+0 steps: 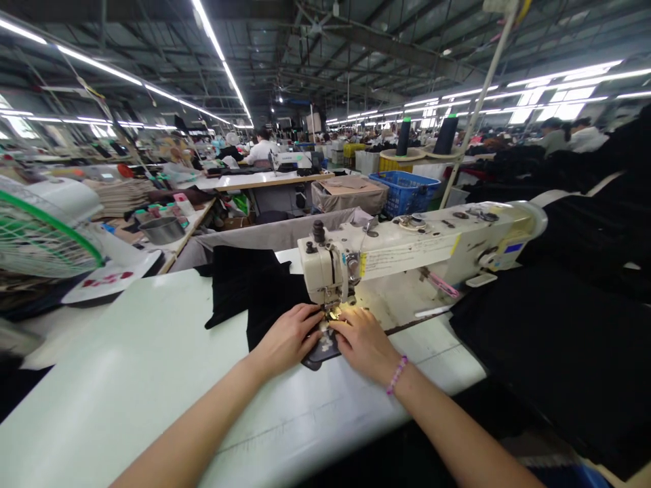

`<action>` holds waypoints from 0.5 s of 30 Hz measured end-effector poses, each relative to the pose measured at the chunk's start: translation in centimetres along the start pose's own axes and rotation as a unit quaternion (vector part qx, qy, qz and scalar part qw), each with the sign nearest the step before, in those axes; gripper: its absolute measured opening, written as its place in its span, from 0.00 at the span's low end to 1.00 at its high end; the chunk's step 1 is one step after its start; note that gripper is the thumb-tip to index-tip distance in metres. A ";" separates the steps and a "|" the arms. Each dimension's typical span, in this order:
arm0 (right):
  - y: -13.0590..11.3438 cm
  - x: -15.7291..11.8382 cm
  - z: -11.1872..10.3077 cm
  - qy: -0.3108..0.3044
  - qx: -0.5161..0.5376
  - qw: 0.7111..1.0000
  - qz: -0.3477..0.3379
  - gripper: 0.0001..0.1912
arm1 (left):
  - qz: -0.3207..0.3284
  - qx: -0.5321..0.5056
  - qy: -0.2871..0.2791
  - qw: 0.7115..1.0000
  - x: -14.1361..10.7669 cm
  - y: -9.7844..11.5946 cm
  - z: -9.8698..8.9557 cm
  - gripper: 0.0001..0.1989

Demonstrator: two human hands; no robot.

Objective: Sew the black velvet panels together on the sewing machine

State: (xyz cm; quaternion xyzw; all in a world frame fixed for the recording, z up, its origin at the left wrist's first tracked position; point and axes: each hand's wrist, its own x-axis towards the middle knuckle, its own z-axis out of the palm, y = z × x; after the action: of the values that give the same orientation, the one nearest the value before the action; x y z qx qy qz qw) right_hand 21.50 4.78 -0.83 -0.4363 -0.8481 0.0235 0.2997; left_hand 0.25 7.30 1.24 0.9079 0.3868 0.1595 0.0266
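Left hand (291, 334), right hand (363, 344) bent at sewing machine (391, 238), can't tell grip; best guide black fabric (244, 281) flat, evenly.

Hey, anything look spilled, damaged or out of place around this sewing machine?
Nothing looks spilled, and the sewing machine shows no obvious breakage. Mildly odd: dark, scuff-like marks run along the front of the white tabletop, interrupting its pale surface.

A single camera looks from the person's head, above the desk's (157, 366) near edge, forward and slightly down. The left hand (289, 337), right hand (367, 344) and sewing machine (389, 237) lie close; the roof (244, 47) shows far beyond.
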 end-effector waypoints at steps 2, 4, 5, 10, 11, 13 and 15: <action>-0.3 -1.3 -0.7 0.023 0.009 1.000 0.002 0.15 | -0.026 0.013 0.014 0.999 -0.2 0.2 0.1 0.17; -0.1 -3.1 -1.7 0.054 0.022 0.998 0.011 0.16 | -0.067 0.026 0.040 0.997 -0.4 0.3 0.3 0.17; 0.4 -4.1 -2.3 0.074 0.026 0.997 0.019 0.15 | -0.098 0.034 0.055 0.993 -0.5 0.3 0.4 0.18; 5.5 -9.5 -7.3 0.163 -0.053 0.981 0.090 0.14 | -0.282 0.054 0.080 0.954 -1.3 -1.1 1.4 0.28; 6.9 -10.6 -8.7 0.164 -0.085 0.976 0.117 0.15 | -0.307 0.049 0.069 0.948 -1.4 -1.6 1.5 0.32; 9.7 -12.8 -11.6 0.147 -0.164 0.958 0.184 0.21 | -0.338 0.037 0.041 0.940 -1.6 -2.8 1.4 0.42; 12.5 -15.0 -14.0 0.112 -0.222 0.937 0.245 0.27 | -0.346 0.027 0.011 0.938 -1.7 -4.1 1.1 0.48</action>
State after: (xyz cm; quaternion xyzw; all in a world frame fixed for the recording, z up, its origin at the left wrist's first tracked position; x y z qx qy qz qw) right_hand 44.56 -1.88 -0.48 -0.6859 -0.6592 -0.1419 0.2736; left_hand -3.35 9.08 -0.91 0.7167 0.6812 0.1405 0.0515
